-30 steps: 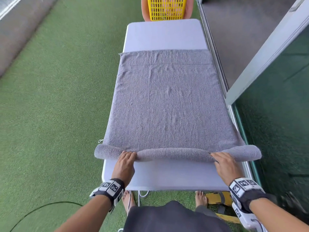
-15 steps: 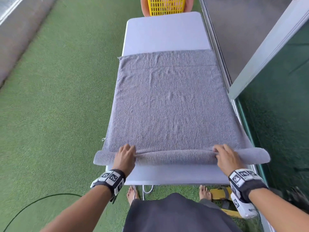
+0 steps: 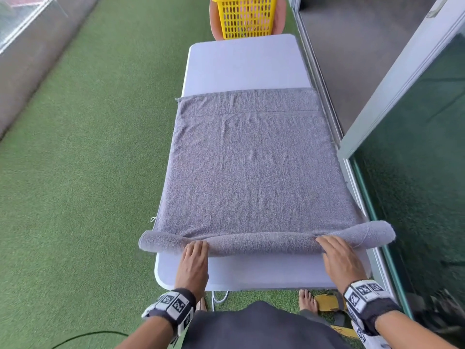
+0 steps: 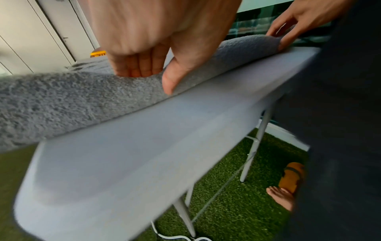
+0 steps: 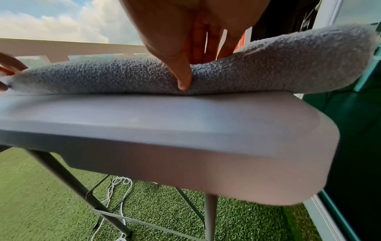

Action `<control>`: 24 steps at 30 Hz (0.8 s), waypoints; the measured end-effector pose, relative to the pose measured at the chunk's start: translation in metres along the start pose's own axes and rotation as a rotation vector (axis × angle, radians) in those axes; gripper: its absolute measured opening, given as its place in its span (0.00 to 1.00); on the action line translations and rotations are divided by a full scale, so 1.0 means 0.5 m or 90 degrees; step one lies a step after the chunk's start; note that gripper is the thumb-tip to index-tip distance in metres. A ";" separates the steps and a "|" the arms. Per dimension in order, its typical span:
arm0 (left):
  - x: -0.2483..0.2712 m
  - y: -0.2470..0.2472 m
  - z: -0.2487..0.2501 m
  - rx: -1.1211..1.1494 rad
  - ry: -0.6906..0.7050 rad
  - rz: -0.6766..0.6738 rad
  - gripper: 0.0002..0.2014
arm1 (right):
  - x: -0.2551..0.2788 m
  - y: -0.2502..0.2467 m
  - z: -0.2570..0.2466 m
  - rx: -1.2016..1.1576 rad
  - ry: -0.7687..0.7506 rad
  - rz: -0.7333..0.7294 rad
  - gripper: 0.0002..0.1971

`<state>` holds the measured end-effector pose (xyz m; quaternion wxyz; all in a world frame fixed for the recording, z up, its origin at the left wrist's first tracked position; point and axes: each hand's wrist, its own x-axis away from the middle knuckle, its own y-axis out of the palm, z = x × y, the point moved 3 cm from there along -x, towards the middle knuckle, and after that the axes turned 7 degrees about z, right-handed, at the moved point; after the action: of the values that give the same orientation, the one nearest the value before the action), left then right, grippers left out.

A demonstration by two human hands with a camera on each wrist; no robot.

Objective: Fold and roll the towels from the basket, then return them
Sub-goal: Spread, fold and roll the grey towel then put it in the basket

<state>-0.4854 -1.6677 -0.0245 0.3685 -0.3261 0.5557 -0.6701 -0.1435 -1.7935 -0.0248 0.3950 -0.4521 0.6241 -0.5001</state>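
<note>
A grey towel (image 3: 251,167) lies spread along the white table (image 3: 246,64), and its near end is wound into a thin roll (image 3: 261,244) that sticks out past both table sides. My left hand (image 3: 193,250) grips the roll near its left end, fingers curled over the top and thumb on the near side (image 4: 152,76). My right hand (image 3: 334,248) grips it near the right end in the same way (image 5: 195,68). The yellow basket (image 3: 245,17) stands beyond the table's far end.
Green artificial turf (image 3: 88,159) runs along the left side of the table. A glass door frame (image 3: 392,84) and a dark green panel stand close on the right. A white cable (image 5: 115,192) and yellow sandals (image 3: 327,302) lie under the near end by my bare feet.
Both hands stayed on the roll and shifted their fingers over it, turning it slightly away from me. The head view tilted, so more of the basket shows.
</note>
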 end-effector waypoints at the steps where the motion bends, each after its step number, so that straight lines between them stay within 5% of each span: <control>1: -0.011 -0.003 -0.003 0.009 -0.003 0.001 0.33 | -0.007 -0.005 -0.003 0.006 -0.005 0.005 0.26; 5: -0.037 -0.011 -0.025 0.039 -0.017 -0.005 0.23 | -0.015 -0.016 -0.008 0.037 -0.003 -0.017 0.24; 17: -0.060 -0.005 -0.038 0.043 -0.013 -0.067 0.17 | -0.042 -0.013 0.000 0.031 0.040 -0.156 0.19; 20: -0.087 -0.011 -0.035 0.056 -0.030 -0.025 0.20 | -0.090 -0.021 -0.008 -0.024 0.087 -0.130 0.15; 24: -0.099 -0.026 -0.039 0.013 0.000 -0.004 0.21 | -0.097 -0.011 -0.014 0.017 0.025 -0.067 0.18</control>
<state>-0.4781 -1.6142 -0.0162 0.3696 -0.3244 0.5476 -0.6770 -0.1358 -1.7454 -0.0161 0.3619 -0.4690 0.6002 -0.5374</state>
